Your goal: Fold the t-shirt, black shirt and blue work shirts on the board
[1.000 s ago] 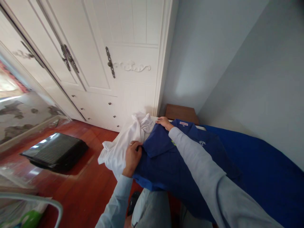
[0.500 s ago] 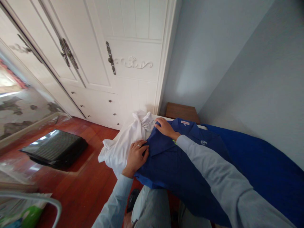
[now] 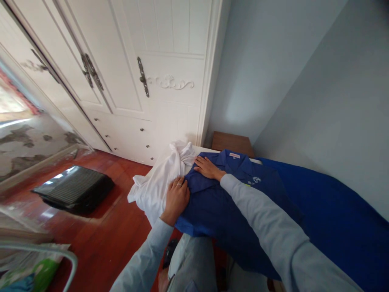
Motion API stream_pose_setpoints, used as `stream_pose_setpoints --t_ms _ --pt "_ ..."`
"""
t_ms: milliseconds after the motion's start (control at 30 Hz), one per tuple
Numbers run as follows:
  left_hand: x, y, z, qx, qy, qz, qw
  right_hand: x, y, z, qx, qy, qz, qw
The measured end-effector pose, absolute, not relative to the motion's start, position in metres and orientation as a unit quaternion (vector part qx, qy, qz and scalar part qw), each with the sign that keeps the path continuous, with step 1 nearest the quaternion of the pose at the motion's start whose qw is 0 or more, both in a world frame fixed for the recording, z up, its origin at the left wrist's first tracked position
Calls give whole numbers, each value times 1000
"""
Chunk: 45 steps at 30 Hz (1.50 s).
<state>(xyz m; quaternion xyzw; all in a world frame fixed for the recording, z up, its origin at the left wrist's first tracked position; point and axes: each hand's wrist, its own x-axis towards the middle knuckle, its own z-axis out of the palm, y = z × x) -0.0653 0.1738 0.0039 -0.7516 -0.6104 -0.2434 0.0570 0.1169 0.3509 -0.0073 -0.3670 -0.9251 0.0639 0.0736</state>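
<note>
A navy blue work shirt (image 3: 212, 207) is spread front up, its collar and white label at the far side and a pale gear-like emblem on the chest. My right hand (image 3: 209, 167) lies flat on its sleeve near the shoulder, fingers stretched out. On the sleeve's left end rests my left hand (image 3: 178, 198), fingers extended and a ring on one; the fingertips press on the fabric. Left of both hands lies a crumpled white cloth (image 3: 161, 182), beside the sleeve. My right forearm covers part of the shirt's front.
Beneath is a white-edged board or tabletop (image 3: 206, 149). Bright blue fabric (image 3: 322, 202) extends right along the wall. A brown wooden stool or stand (image 3: 232, 142) sits behind, beside a white wardrobe (image 3: 170, 109). A black plastic-wrapped item (image 3: 75, 188) lies on the red floor.
My right hand has flattened and slid slightly left and nearer on the sleeve. My left hand has shifted a little, its fingers flatter. The chest emblem shows more fully.
</note>
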Motion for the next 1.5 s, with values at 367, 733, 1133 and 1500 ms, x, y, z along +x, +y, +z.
stream_pose_setpoints --t_ms 367,733,1133,1500 --pt "-31 174 -11 -836 -520 -170 34 178 281 -19 -363 -924 0 124" --pt "-34 179 -17 -839 -520 -161 29 189 275 -10 -403 -910 20 95" --pt "-31 178 -12 -839 -525 -136 33 266 166 -14 -510 -851 -40 118" --pt "-31 182 -19 -840 -516 -162 34 283 161 -26 -519 -850 -6 88"
